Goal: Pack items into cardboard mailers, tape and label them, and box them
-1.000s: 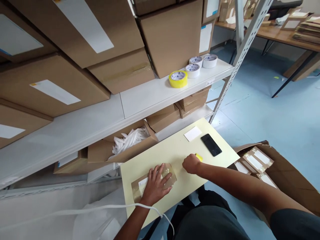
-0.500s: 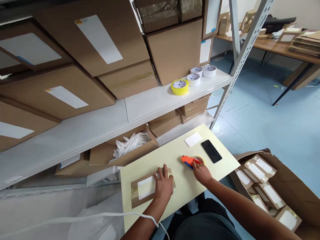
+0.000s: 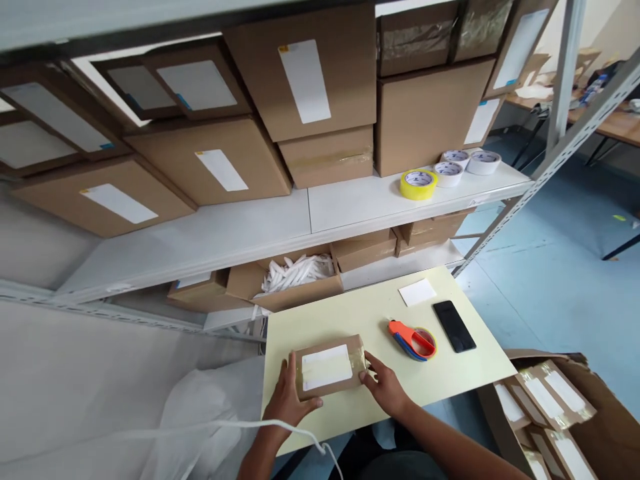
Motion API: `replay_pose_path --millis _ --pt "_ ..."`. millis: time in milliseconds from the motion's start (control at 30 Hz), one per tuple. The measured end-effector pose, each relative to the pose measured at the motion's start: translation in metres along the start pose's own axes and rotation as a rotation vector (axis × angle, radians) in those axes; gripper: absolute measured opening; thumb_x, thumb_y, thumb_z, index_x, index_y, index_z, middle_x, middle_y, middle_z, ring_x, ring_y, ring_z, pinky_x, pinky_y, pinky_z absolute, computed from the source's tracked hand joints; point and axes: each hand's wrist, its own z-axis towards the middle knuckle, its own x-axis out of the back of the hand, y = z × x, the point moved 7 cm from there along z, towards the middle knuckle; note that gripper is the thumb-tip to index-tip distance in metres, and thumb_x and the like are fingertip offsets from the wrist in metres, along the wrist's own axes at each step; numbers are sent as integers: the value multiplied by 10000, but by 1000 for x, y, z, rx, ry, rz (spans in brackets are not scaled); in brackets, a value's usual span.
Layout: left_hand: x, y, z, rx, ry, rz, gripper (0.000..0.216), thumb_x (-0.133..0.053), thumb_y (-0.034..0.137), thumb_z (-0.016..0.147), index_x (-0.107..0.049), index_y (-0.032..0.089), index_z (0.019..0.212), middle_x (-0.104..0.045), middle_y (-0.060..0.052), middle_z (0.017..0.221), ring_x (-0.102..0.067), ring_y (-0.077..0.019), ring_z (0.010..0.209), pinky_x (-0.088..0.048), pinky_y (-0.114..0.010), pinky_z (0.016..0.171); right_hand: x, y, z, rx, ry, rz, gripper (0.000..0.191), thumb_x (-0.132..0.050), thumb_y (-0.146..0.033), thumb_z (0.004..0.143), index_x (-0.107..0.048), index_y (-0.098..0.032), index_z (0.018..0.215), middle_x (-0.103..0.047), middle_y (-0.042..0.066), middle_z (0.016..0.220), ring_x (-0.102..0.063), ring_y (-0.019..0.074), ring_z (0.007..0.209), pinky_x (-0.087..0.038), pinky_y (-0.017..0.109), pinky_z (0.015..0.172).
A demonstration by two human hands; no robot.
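Observation:
A small cardboard box (image 3: 327,368) with a white label and clear tape at its right end lies on the pale yellow tabletop (image 3: 360,313). My left hand (image 3: 291,399) grips its left end, thumb along the front edge and fingers behind the side. At the taped right end, my right hand (image 3: 384,387) pinches the box between thumb and fingers. An orange and blue tape dispenser (image 3: 413,340) with a roll in it lies to the right, apart from both hands. Beyond it are a black phone (image 3: 454,326) and a white card (image 3: 417,292).
A grey shelf (image 3: 240,227) holds large cartons (image 3: 325,157), a yellow tape roll (image 3: 419,185) and several white rolls (image 3: 449,174). Below is an open box of white items (image 3: 300,270). An open carton (image 3: 600,387) of labelled boxes stands right. A white cable (image 3: 280,423) crosses in front.
My right hand has let go of the tape dispenser and taken the box's right end. My left hand has moved from the box's top to its left end. The view has swung left.

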Motion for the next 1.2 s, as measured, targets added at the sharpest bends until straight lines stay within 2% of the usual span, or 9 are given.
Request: replay_pose_path --millis 67,200,333,533,700,833,933,1100,1200 --pt "-10 -13 -6 27 26 -136 1211 -757 333 693 8 214 1624 -275 -180 1650 -324 -340 1505 -408 -457 1135 2 1 -1 7 -6 20 545 -522 -373 941 -517 -247 1471 -694 94 1304 -658 282 1188 -590 424 902" --pt "-21 -11 -8 52 74 -212 1191 -761 368 686 -40 263 1628 -336 -127 1630 -396 -335 1467 -468 -435 1078 6 0 4 20 -4 14 534 -494 -349 940 -516 -242 1463 -625 109 1389 -667 261 1150 -608 408 877" --pt "-21 -9 -4 40 75 -190 1155 -759 393 701 -78 278 1626 -333 -104 1637 -393 -326 1469 -493 -407 1044 8 0 9 39 -9 -21 519 -495 -319 931 -520 -249 1445 -600 118 1391 -685 242 1083 -606 420 892" --pt "-22 -15 -1 30 34 -99 1149 -771 415 727 -73 253 1624 -362 -130 1620 -407 -321 1462 -511 -395 1005 7 3 8 128 35 -42 498 -485 -319 959 -517 -238 1449 -605 128 1366 -665 243 1135 -530 449 1040" --pt "-24 -15 1 23 45 -77 1120 -764 415 742 -94 238 1623 -361 -136 1623 -420 -321 1452 -517 -400 992 6 1 11 138 30 -36 503 -495 -322 961 -516 -233 1456 -595 131 1363 -667 230 1114 -533 429 1031" --pt "-21 -17 5 18 73 -82 1149 -799 389 704 -125 230 1621 -414 -145 1595 -448 -327 1435 -476 -416 1057 11 -5 10 116 -31 -53 495 -486 -382 976 -542 -219 1440 -630 131 1320 -677 232 1082 -560 412 974" --pt "-15 -16 6 43 47 -88 1130 -801 423 703 -165 226 1616 -448 -138 1578 -472 -331 1418 -446 -426 1094 32 0 4 100 -31 -119 479 -491 -434 978 -585 -211 1392 -640 132 1329 -692 243 1043 -577 420 932" --pt "-7 -12 5 71 -17 -88 1060 -743 505 757 -187 218 1613 -431 -142 1589 -462 -338 1426 -446 -428 1092 101 27 -5 85 197 -553 468 -560 -252 899 -601 -225 1365 -609 139 1373 -570 310 1267 -508 483 1039" --pt "-6 -12 5 80 -12 -86 1036 -724 528 768 -206 215 1609 -415 -146 1598 -460 -341 1426 -446 -426 1093 124 48 1 -10 156 -752 504 -555 -163 858 -613 -227 1354 -633 163 1327 -576 330 1250 -519 480 994"
